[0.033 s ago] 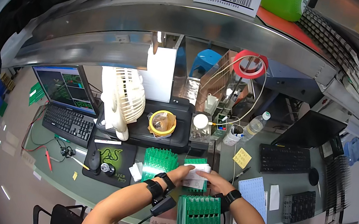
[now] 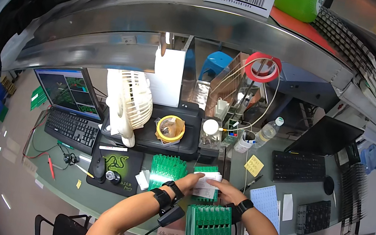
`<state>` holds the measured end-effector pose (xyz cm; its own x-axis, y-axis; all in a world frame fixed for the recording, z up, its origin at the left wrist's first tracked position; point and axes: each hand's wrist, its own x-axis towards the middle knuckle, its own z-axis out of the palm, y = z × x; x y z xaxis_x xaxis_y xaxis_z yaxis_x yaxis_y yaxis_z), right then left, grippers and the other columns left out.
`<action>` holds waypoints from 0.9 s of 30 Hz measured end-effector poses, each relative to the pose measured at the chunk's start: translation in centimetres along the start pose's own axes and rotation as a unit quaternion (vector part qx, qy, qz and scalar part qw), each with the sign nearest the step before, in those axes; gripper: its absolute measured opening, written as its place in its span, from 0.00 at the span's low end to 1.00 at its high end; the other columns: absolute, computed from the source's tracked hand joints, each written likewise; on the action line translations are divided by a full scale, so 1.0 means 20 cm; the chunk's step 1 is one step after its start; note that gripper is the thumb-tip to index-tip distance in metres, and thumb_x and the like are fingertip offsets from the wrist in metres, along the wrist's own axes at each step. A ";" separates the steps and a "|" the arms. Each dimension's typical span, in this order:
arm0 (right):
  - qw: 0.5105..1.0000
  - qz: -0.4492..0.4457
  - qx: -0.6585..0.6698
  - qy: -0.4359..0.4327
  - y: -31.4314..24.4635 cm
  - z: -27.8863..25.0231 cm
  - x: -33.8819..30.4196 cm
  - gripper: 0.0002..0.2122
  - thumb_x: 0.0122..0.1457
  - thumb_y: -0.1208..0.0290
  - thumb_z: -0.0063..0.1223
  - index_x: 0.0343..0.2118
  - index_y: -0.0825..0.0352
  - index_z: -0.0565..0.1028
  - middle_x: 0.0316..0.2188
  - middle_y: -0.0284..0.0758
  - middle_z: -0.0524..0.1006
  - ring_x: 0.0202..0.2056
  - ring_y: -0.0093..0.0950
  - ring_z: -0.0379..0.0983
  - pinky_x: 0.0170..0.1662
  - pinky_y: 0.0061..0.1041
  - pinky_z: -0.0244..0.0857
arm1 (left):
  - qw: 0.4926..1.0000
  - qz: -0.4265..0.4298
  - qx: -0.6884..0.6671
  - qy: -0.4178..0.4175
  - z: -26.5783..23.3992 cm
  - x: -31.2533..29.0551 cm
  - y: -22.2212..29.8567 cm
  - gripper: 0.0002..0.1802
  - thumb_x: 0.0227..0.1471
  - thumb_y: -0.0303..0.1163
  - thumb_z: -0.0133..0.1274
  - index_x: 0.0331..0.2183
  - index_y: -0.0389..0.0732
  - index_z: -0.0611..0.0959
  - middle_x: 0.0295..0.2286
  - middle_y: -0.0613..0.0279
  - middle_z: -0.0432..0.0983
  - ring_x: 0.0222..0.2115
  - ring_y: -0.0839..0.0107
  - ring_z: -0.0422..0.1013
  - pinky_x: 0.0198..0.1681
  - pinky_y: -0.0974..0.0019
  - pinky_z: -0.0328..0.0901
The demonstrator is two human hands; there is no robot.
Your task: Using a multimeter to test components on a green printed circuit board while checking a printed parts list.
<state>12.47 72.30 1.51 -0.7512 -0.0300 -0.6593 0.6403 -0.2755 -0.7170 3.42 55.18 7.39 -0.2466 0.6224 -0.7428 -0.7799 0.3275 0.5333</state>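
Observation:
Both my hands meet over the middle of the desk's front part. Between the fingers of my left hand [image 2: 189, 183] and my right hand [image 2: 227, 192] is a small white folded paper [image 2: 207, 184], pinched from either side. Under it lies a stack of green circuit boards [image 2: 206, 200], partly covered by the paper and fingers. A second green board stack [image 2: 167, 170] stands just left of my left hand. Nearer to me, between my forearms, a thick block of green boards [image 2: 209, 232] with rows of dark slots sits below my right wrist. Dark bands circle both wrists.
A white fan [image 2: 127, 107] and a yellow-rimmed tub [image 2: 170, 130] stand beyond my hands. Left are a keyboard [image 2: 71, 130], a mouse [image 2: 97, 168] and a monitor [image 2: 70, 90]. Right are a water bottle [image 2: 268, 131], printed sheets [image 2: 264, 209] and another keyboard [image 2: 298, 168]. A metal shelf [image 2: 185, 19] spans overhead.

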 end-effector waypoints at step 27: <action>0.953 -0.242 0.182 0.015 -0.49 0.41 -1.69 0.26 0.59 0.61 0.48 0.56 0.70 0.60 0.51 0.41 0.70 0.50 0.33 0.69 0.53 0.32 0.65 | 0.911 0.325 0.019 -0.255 0.78 -1.37 0.04 0.33 0.54 0.39 0.56 0.54 0.38 0.61 0.51 0.59 0.64 0.52 0.74 0.60 0.54 0.66 0.59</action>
<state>30.28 68.17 32.76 -0.9360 0.2121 -0.2808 0.1169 -0.5653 -0.8166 18.50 49.40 34.53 -0.3415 0.9398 0.0137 -0.5420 -0.2089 0.8140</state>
